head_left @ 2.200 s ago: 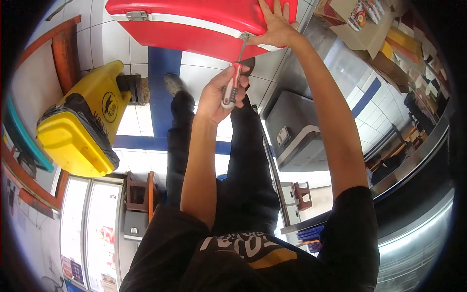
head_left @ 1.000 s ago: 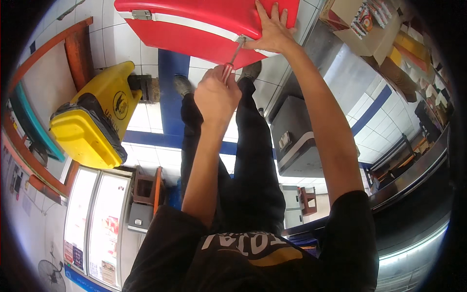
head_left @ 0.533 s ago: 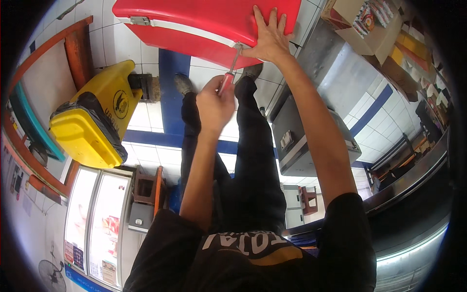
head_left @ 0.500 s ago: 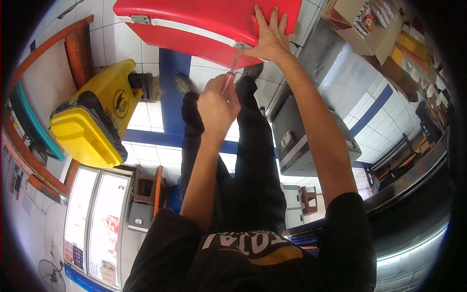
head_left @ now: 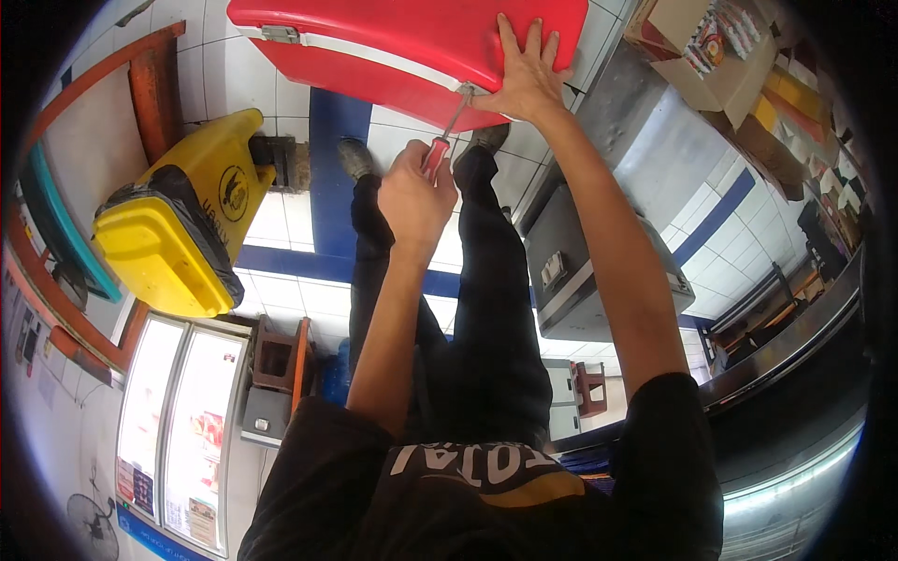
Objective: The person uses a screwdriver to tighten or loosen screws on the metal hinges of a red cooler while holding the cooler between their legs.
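Note:
A red cooler box (head_left: 374, 89) with a white band along its lid seam stands in front of me at the top of the view. My left hand (head_left: 417, 198) is closed around the red handle of a screwdriver (head_left: 436, 157). The screwdriver's metal shaft slants up to a small metal latch (head_left: 467, 91) on the cooler's near side, and its tip meets the latch. Spread across the lid's right end lies my right hand (head_left: 529, 82), its thumb beside that latch. A second metal latch (head_left: 281, 35) sits further left on the seam.
To the left is a yellow bin (head_left: 173, 252) with a black liner. A grey box with a latch (head_left: 589, 271) stands right of my legs. Open cardboard boxes (head_left: 716, 56) are at the far right, a lit glass-door fridge (head_left: 196, 430) at lower left.
The cooler appears slightly further right in the view. My left hand's grip has shifted on the screwdriver, and more of the red handle shows. My right hand stays on the lid.

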Motion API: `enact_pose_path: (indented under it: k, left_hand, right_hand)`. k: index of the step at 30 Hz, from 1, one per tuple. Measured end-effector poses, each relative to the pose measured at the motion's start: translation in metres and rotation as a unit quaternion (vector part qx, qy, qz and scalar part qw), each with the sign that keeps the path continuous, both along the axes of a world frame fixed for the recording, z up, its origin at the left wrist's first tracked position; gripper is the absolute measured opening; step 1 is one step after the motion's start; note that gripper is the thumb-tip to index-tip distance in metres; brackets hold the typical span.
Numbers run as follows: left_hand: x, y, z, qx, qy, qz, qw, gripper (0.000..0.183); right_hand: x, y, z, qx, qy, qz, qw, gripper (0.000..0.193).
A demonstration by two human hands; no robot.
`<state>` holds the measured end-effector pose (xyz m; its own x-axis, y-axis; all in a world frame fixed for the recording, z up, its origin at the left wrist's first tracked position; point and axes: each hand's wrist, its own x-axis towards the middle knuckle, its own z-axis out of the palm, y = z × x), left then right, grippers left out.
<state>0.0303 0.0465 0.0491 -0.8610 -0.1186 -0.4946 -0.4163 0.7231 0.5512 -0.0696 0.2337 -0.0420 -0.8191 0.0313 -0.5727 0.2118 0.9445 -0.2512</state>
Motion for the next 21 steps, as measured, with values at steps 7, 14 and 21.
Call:
enact_pose_path:
  k: [7, 14, 21]
  left_hand:
    - [-0.006, -0.015, 0.009, 0.419, -0.285, 0.302, 0.808, 0.026]
    - [0.022, -0.014, -0.015, 0.277, -0.008, 0.099, 0.956, 0.033]
    - [0.012, -0.019, -0.011, 0.36, -0.351, 0.322, 0.802, 0.053]
  right_hand:
    - [0.003, 0.002, 0.0, -0.009, 0.006, -0.011, 1.0, 0.148]
    - [0.0, -0.011, 0.002, 0.004, 0.008, 0.004, 1.0, 0.148]
    - [0.005, -0.007, 0.004, -0.007, 0.003, -0.008, 1.0, 0.147]
